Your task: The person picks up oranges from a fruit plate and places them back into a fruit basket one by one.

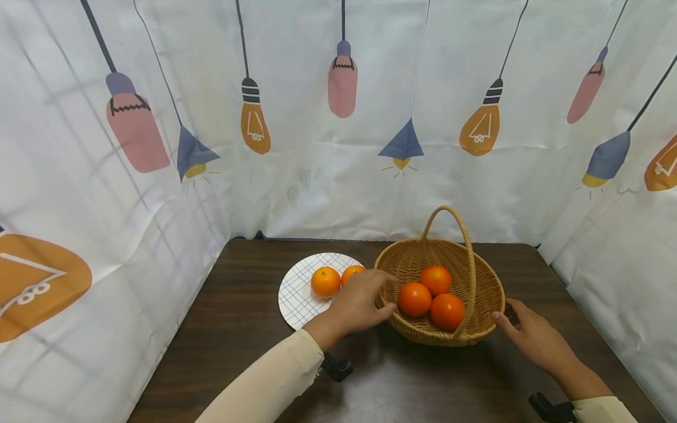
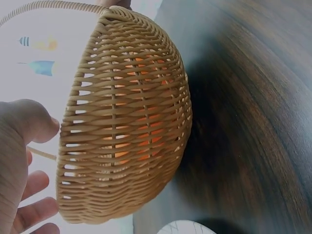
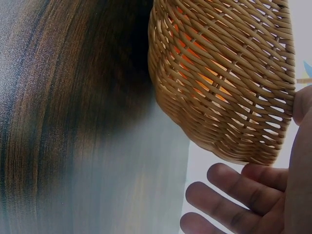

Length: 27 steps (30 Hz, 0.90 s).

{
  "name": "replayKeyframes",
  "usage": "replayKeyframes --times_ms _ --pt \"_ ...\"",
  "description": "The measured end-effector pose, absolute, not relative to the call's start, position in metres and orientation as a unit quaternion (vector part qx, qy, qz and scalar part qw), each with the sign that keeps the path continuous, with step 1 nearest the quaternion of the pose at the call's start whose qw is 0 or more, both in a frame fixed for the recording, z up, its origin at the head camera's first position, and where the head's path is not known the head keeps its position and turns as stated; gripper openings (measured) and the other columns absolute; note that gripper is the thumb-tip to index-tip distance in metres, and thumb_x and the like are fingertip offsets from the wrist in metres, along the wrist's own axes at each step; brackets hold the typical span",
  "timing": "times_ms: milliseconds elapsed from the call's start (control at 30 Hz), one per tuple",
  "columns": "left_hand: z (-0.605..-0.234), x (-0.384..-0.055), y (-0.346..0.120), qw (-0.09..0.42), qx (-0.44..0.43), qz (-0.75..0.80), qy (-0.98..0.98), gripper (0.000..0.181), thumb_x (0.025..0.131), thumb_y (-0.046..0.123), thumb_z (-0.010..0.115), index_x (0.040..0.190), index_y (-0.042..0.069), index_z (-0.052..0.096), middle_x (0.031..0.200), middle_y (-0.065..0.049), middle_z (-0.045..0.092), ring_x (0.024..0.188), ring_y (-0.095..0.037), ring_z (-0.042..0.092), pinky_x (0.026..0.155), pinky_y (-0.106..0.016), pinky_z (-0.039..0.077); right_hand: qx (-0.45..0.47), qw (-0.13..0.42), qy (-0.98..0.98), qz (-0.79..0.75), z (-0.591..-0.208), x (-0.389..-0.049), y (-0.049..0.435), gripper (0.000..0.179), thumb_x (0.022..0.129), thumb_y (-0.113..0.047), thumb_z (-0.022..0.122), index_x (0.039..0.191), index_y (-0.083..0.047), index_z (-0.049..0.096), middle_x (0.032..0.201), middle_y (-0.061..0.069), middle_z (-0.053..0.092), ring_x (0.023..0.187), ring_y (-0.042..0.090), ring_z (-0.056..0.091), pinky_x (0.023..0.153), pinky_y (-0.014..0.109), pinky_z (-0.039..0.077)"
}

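A wicker basket (image 1: 483, 294) with an arched handle stands on the dark table, holding three round orange-red fruits (image 1: 448, 311). My left hand (image 1: 354, 305) is at its left rim, the thumb and fingers spread apart. In the left wrist view the left thumb (image 2: 39, 122) comes close to the rim, with the fingers beside it. At the opposite side, my right hand (image 1: 539, 341) has its thumb at the rim and its fingers outside the basket. The right wrist view shows those fingers (image 3: 234, 200) extended loosely by the woven edge.
Left of the basket lies a round white plate (image 1: 296, 296) with a blue grid pattern. Two oranges (image 1: 325, 282) sit on it, one partly hidden by my left hand. A white curtain (image 1: 317, 194) printed with lamps surrounds the dark wooden table (image 1: 238, 364).
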<state>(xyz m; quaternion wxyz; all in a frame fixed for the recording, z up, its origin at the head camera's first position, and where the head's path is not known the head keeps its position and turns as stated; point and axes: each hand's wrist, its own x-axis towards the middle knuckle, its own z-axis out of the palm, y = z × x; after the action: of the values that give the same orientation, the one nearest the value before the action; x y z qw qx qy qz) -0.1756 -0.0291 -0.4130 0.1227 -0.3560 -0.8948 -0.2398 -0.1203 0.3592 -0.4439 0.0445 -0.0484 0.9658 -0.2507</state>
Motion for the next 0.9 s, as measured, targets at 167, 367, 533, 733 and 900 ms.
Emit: replayKeyframes --times_ms 167,367,533,733,900 --pt "-0.415 -0.177 -0.036 0.123 -0.351 -0.243 -0.896 0.047 0.087 0.03 0.078 0.129 0.013 0.065 0.125 0.0 0.066 0.119 -0.019 0.06 0.105 -0.033 0.044 -0.049 0.04 0.966 -0.251 -0.444 -0.12 0.359 0.078 0.106 -0.053 0.045 0.147 0.013 0.035 0.132 0.034 0.056 0.096 0.034 0.068 0.072 0.053 0.056" --pt "-0.418 -0.178 -0.044 0.123 -0.338 -0.251 -0.899 0.048 0.086 0.029 0.079 0.129 0.014 0.065 0.129 0.0 0.066 0.123 -0.019 0.058 0.107 -0.034 0.043 -0.05 0.04 0.966 -0.249 -0.444 -0.12 0.359 0.077 0.107 -0.052 0.045 0.146 0.013 0.036 0.131 0.036 0.056 0.095 0.035 0.068 0.071 0.053 0.056" --pt "-0.423 -0.18 -0.052 0.121 -0.331 -0.265 -0.897 0.05 0.085 0.028 0.08 0.129 0.011 0.065 0.129 -0.002 0.065 0.124 -0.022 0.057 0.107 -0.037 0.043 -0.051 0.039 0.966 -0.251 -0.444 -0.12 0.359 0.076 0.107 -0.051 0.045 0.146 0.014 0.036 0.131 0.035 0.056 0.095 0.035 0.068 0.071 0.053 0.057" --pt "-0.429 -0.182 -0.069 0.123 -0.301 -0.289 -0.901 0.049 0.084 0.025 0.081 0.128 0.01 0.065 0.131 -0.004 0.063 0.124 -0.024 0.056 0.105 -0.042 0.045 -0.051 0.04 0.965 -0.256 -0.445 -0.12 0.359 0.076 0.107 -0.052 0.045 0.146 0.012 0.037 0.129 0.031 0.059 0.095 0.033 0.068 0.072 0.051 0.057" --pt "-0.434 -0.185 -0.086 0.128 -0.27 -0.285 -0.911 0.051 0.082 0.026 0.083 0.127 0.01 0.064 0.132 -0.006 0.062 0.121 -0.026 0.058 0.103 -0.042 0.046 -0.051 0.036 0.966 -0.253 -0.446 -0.121 0.36 0.075 0.107 -0.051 0.045 0.145 0.013 0.037 0.128 0.03 0.06 0.095 0.032 0.067 0.072 0.052 0.056"
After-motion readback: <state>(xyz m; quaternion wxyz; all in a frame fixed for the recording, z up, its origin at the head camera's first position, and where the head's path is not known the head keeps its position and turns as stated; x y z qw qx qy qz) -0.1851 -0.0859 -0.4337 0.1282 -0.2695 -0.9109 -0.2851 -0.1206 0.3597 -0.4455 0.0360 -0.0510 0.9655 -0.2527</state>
